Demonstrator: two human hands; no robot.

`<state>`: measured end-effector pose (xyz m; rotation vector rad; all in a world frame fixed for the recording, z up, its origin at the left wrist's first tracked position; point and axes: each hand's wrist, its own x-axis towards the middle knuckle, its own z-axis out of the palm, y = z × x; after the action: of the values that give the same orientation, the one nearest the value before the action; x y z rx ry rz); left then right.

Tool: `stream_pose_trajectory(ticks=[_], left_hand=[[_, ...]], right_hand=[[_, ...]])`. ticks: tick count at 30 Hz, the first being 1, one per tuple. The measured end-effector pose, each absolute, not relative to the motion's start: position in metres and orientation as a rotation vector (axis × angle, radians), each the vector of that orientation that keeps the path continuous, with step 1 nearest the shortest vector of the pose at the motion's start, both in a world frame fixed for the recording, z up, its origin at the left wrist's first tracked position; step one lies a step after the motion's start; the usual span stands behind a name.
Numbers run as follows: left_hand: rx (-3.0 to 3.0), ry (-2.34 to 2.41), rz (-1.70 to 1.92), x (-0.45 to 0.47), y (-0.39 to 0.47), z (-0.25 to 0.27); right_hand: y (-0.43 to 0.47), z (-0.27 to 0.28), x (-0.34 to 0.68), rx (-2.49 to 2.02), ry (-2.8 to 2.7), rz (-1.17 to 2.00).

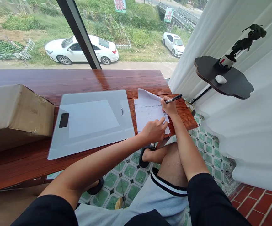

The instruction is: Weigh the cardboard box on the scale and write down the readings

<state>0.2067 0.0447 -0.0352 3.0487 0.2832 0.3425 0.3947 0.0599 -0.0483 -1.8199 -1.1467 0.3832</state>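
My right hand (169, 107) grips a black pen (176, 97) at the right side of some printed paper sheets (147, 114). The pen's upper end points up and to the right; its tip is hidden by my fingers. My left hand (154, 129) rests over the lower right part of the sheets, fingers stretched out toward my right hand, holding nothing that I can see. The top sheet's upper edge curls up. Left of the paper lies a pale glass-like board (95, 122) with a black rectangle and small lettering on it.
A cardboard box (32, 110) stands on the left of the reddish wooden table (74, 80). At the right, a dark wavy-edged side table (237, 83) bears a potted plant (227, 61) and a white mouse-like object (221, 79). White curtains (251, 131) hang behind it.
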Motion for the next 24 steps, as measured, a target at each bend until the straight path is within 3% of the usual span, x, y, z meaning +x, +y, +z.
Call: stream_pose_trajectory(ticks=[24], left_hand=[[3.07,0.282,0.308,0.2068,0.0452,-0.0347]], right_hand=[[0.061,-0.0528,0.3974,-1.808,-1.121,0.376]])
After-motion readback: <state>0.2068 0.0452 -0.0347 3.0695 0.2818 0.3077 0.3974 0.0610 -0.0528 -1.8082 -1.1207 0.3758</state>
